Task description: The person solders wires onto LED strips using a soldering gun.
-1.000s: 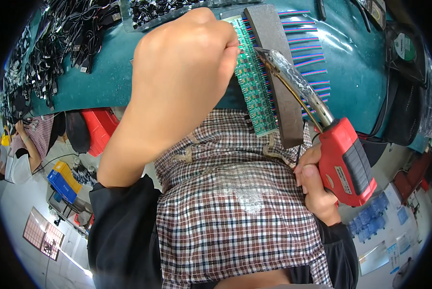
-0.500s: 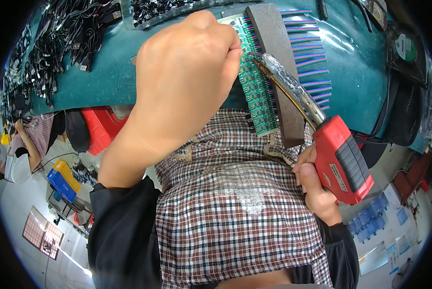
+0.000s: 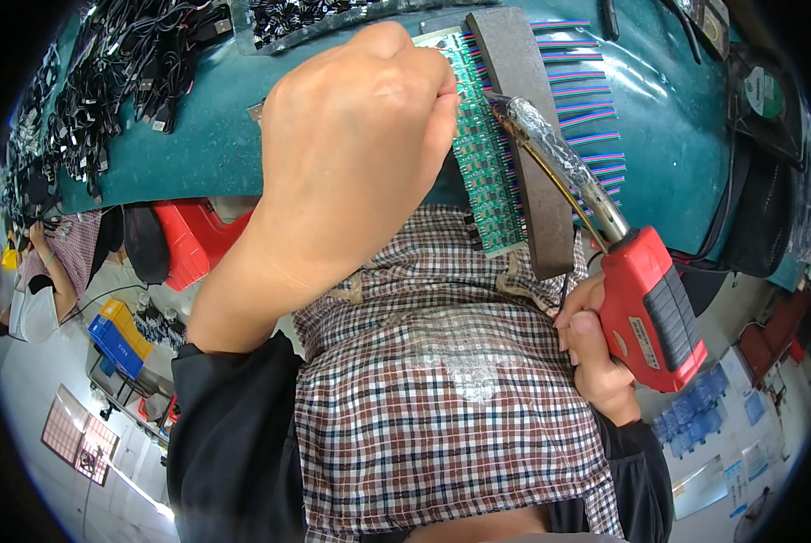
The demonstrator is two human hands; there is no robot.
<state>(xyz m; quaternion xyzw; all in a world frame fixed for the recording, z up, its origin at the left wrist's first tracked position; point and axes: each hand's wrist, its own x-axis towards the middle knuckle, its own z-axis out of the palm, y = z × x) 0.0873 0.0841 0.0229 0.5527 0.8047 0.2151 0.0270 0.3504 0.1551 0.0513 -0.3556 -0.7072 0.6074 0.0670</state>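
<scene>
My right hand (image 3: pixel 604 371) grips a red soldering gun (image 3: pixel 645 303) with a black ribbed grip panel. Its foil-wrapped barrel points up and left, the tip over the dark bar beside the board. The green circuit board panel (image 3: pixel 488 185) carries rows of small parts. My left hand (image 3: pixel 360 136) is closed above the board's left edge; its fingertips, and anything they pinch, are hidden behind the hand. A dark grey bar (image 3: pixel 523 136) lies along the board's right side, across the striped ribbon wires (image 3: pixel 586 113) that stick out to the right.
Bundled black cables (image 3: pixel 152 63) heap at the table's far left, near a tray (image 3: pixel 288 41) of small dark parts. A solder spool (image 3: pixel 761 90) stands at the right. My checked apron (image 3: pixel 450 362) lies below the board. Another person (image 3: pixel 48 281) sits at the left.
The soldering gun has shifted slightly right and down, its tip moving from over the board toward the bar. My left hand has moved a little to the right.
</scene>
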